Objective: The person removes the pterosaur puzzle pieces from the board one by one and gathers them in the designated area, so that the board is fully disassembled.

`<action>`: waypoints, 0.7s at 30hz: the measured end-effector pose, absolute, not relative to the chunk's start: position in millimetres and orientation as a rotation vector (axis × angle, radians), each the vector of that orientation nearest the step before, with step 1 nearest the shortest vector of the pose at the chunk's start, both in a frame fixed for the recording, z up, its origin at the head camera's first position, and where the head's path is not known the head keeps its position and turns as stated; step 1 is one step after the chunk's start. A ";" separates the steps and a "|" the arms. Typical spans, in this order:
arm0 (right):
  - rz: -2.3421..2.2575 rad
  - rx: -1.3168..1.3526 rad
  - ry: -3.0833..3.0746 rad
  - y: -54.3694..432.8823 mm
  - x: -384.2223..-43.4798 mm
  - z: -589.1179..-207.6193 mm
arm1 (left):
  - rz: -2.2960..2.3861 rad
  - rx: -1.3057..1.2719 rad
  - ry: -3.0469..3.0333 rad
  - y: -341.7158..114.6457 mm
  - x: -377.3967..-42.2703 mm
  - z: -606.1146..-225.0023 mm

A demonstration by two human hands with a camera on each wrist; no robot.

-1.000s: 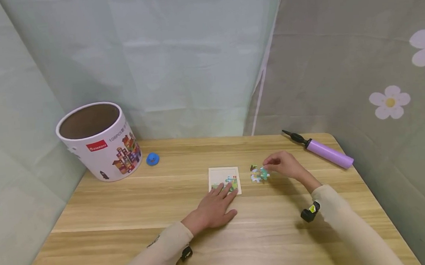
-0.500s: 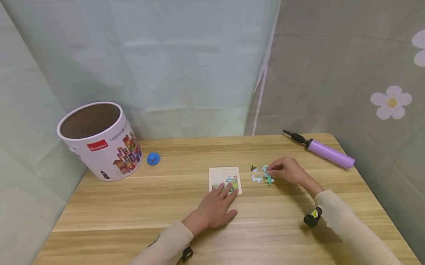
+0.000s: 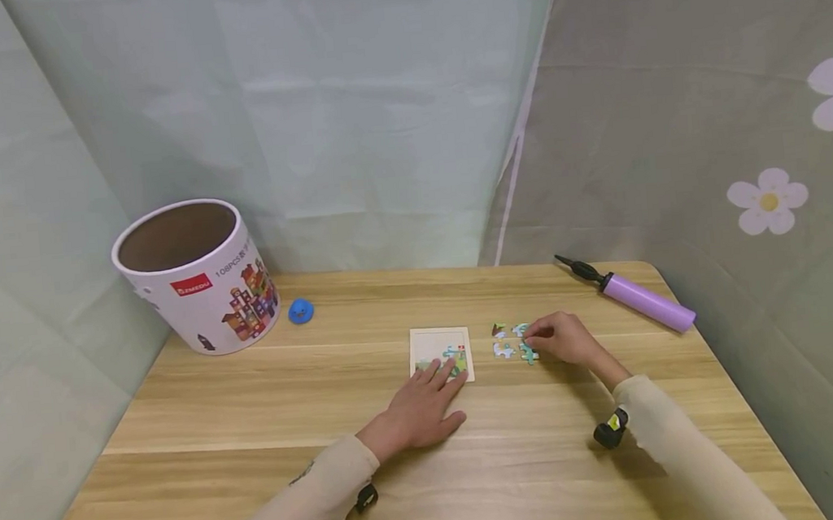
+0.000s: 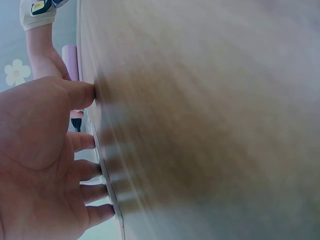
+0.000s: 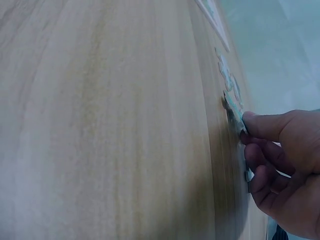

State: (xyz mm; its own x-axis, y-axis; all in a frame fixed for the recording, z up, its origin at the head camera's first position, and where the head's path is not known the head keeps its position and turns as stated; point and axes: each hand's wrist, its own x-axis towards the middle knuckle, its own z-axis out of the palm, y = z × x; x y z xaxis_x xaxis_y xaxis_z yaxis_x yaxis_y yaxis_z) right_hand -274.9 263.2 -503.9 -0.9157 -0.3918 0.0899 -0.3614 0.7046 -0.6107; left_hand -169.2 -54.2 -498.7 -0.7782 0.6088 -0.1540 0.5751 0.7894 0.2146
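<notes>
My left hand (image 3: 417, 411) lies flat with spread fingers, its fingertips resting on a small square puzzle board (image 3: 423, 339) with a pale frame. The lower part of the board shows a green and colourful picture, partly hidden by the fingers. To the board's right, my right hand (image 3: 568, 339) pinches a green jigsaw piece (image 3: 529, 356) between thumb and forefinger. In the right wrist view this jigsaw piece (image 5: 232, 104) is tilted, one edge raised at the fingertips. Other jigsaw pieces (image 3: 503, 350) lie beside it, one partly behind the fingers.
A large white bucket (image 3: 207, 309) with printed blocks stands at the back left, a blue toy duck (image 3: 300, 311) beside it. A purple hand pump (image 3: 643, 301) with a black nozzle lies at the back right. Curtains (image 3: 377, 132) hang behind the wooden table (image 3: 252, 412).
The right hand has moved a little right and toward the person with the green jigsaw piece, drawing it apart from the other pieces. The left hand has stayed on the board.
</notes>
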 end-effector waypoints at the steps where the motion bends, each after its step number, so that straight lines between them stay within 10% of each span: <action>1: -1.007 -0.630 2.855 263.2 -275.0 -504.4 | 0.230 0.932 2.765 -54.3 -169.5 -499.2; 21: -0.988 -0.726 2.874 245.3 -280.0 -486.2 | 0.211 0.965 2.806 -53.9 -168.4 -498.8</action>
